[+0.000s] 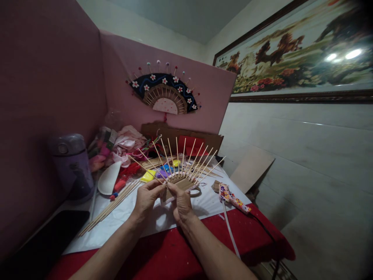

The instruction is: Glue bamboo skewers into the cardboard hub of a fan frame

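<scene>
Both my hands hold a piece of brown cardboard (pixel 181 183) with several thin wooden sticks (pixel 176 151) fanning out from its curved top edge. My left hand (pixel 147 196) pinches the left side, its fingers near the base of the leftmost sticks. At the lower middle, my right hand (pixel 183 202) grips the cardboard with the thumb on its face. A pale rim shows around part of the cardboard. Behind the sticks lie yellow packets (pixel 148 175) and a purple one (pixel 163 174). The fingers behind the cardboard are hidden.
Loose sticks (pixel 112 206) and a white curved piece (pixel 109 179) lie left, near a purple bottle (pixel 72 167). A patterned glue gun (pixel 234 199) with its cord rests right. A decorated fan (pixel 164 89) hangs on the pink panel (pixel 210 93). A black object (pixel 49 241) lies front left.
</scene>
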`<state>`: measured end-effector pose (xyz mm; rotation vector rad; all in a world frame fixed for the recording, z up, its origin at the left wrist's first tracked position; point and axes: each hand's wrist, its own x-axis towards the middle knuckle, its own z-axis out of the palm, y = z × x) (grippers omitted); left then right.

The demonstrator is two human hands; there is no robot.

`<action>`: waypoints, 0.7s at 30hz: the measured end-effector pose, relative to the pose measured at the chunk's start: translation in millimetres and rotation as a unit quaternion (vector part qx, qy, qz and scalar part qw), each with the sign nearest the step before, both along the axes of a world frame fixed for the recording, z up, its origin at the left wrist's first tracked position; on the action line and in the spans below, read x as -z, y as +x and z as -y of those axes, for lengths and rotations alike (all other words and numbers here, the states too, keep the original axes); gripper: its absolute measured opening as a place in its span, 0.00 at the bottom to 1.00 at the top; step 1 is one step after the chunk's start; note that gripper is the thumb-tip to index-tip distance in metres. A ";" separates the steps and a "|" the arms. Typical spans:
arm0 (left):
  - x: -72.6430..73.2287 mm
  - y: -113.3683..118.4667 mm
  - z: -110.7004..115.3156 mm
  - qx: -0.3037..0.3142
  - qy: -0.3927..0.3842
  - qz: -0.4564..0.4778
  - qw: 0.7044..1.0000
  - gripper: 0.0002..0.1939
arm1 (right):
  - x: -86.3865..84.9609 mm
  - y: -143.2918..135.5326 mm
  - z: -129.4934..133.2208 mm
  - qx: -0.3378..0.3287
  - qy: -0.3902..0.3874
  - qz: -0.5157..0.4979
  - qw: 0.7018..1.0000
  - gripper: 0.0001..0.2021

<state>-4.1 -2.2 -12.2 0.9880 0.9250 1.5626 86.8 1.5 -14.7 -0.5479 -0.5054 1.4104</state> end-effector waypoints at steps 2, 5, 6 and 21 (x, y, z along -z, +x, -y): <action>-0.5 0.5 0.1 -0.001 -0.002 0.002 1.000 0.06 | 0.2 -0.3 -0.2 0.002 -0.004 -0.001 1.000 0.16; -0.1 0.6 -0.1 0.001 -0.003 0.006 1.000 0.06 | 0.8 -0.4 -0.8 -0.002 -0.017 0.000 1.000 0.18; 0.3 0.5 -0.3 0.003 -0.001 0.007 1.000 0.06 | 0.9 -0.4 -1.0 -0.002 -0.019 0.001 1.000 0.19; 0.6 0.1 -0.3 0.002 0.006 -0.001 1.000 0.05 | 1.5 0.4 -1.2 -0.001 -0.005 -0.005 1.000 0.15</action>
